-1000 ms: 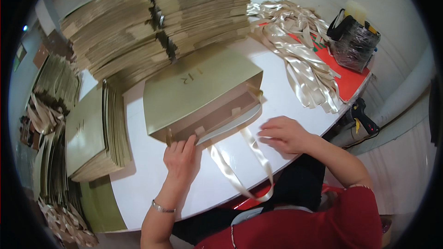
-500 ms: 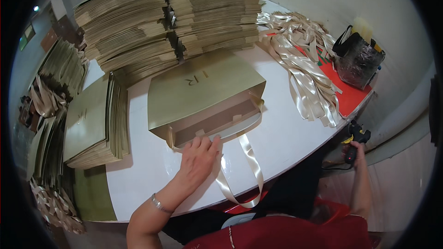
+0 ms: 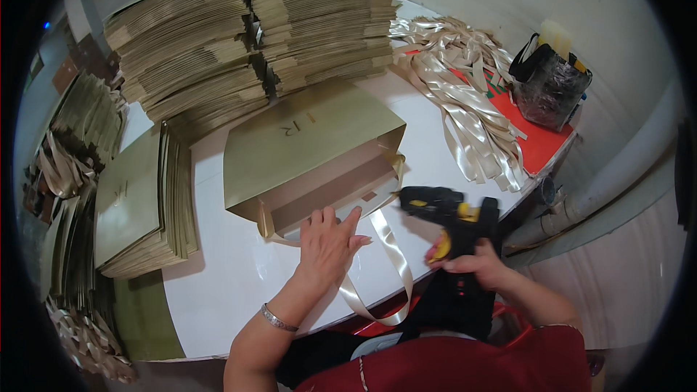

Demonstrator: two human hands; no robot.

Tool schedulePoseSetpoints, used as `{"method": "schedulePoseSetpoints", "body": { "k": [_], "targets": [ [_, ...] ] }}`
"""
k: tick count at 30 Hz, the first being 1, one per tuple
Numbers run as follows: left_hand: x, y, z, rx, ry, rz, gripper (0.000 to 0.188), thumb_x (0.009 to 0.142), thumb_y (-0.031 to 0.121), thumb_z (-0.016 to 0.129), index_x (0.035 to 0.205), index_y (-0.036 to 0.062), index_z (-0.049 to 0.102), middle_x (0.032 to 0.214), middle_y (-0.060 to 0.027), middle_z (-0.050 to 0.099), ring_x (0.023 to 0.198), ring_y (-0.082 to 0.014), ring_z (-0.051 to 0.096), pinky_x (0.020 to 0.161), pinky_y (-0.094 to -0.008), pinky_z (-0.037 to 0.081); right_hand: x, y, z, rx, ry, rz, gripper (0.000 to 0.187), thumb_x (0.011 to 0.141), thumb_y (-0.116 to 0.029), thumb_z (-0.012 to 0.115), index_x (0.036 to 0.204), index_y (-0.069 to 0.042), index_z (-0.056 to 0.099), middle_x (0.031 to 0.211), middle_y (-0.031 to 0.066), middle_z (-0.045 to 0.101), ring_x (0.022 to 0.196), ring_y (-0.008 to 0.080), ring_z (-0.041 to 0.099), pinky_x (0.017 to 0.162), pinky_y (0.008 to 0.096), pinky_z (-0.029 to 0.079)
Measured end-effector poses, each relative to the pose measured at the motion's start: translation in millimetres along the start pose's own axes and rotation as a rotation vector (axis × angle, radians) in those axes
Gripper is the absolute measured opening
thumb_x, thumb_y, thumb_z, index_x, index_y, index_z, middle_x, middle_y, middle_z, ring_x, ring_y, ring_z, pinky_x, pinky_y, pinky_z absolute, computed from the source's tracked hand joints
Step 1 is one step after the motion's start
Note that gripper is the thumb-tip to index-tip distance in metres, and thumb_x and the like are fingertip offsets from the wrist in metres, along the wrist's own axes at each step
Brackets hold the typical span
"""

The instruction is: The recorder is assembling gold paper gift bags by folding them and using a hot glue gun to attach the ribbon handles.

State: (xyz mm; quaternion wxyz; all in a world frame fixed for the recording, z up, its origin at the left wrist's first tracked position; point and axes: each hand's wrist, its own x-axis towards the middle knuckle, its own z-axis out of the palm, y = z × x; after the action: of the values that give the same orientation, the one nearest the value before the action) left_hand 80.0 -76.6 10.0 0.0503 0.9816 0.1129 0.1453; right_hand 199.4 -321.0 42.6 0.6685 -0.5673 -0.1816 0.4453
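A gold-green paper gift bag (image 3: pixel 308 134) lies on its side, its mouth toward me. My left hand (image 3: pixel 327 247) rests on the near edge of that mouth with fingers spread, the index finger stretched to the right. From the mouth a cream satin ribbon (image 3: pixel 392 239) hangs in a loop over the table's front edge. My right hand (image 3: pixel 483 265) is wrapped round the handle of a black and yellow hot glue gun (image 3: pixel 461 219). Its nozzle points left, close to the bag's near right corner, and I cannot tell whether it touches anything.
Tall piles of folded bags (image 3: pixel 319 22) stand behind on the white table (image 3: pixel 239 283). A shorter bag stack (image 3: pixel 138 199) sits at left. Cream ribbons (image 3: pixel 465 123) lie over a red sheet (image 3: pixel 541 147) near a black plastic-wrapped container (image 3: pixel 555 91). A pipe (image 3: pixel 610 181) runs at right.
My right hand has brought the glue gun up from beside the table's right edge, leftward toward the bag's mouth. My left hand has moved right along the edge, and its fingers have spread.
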Motion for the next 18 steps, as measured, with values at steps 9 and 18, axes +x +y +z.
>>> {"method": "schedulePoseSetpoints", "body": {
  "k": [9, 18],
  "targets": [
    [-5.8, -4.2, -1.6, -0.076, 0.031, -0.019, 0.048, 0.076, 0.042, 0.064, 0.116, 0.0155, 0.061, 0.087, -0.0088, 0.049, 0.086, -0.0252, 0.048, 0.072, -0.038, 0.038, 23.0, 0.0, 15.9, -0.129, 0.038, 0.171, 0.033, 0.069, 0.0, 0.068, 0.099, 0.001, 0.054, 0.081, 0.0078, 0.06, 0.075, 0.0168, 0.062, 0.064, 0.0299, 0.052],
    [-11.3, -15.3, -10.6, -0.091, 0.032, 0.032, 0.034, 0.076, 0.031, 0.065, 0.102, 0.0102, 0.062, 0.087, -0.0092, 0.052, 0.088, -0.025, 0.05, 0.071, -0.0373, 0.044, 36.9, -4.9, 7.2, -0.185, -0.024, 0.228, 0.034, 0.068, 0.0, 0.067, 0.1, -0.001, 0.055, 0.085, 0.0093, 0.062, 0.078, 0.0214, 0.065, 0.06, 0.032, 0.054]
  ]
}}
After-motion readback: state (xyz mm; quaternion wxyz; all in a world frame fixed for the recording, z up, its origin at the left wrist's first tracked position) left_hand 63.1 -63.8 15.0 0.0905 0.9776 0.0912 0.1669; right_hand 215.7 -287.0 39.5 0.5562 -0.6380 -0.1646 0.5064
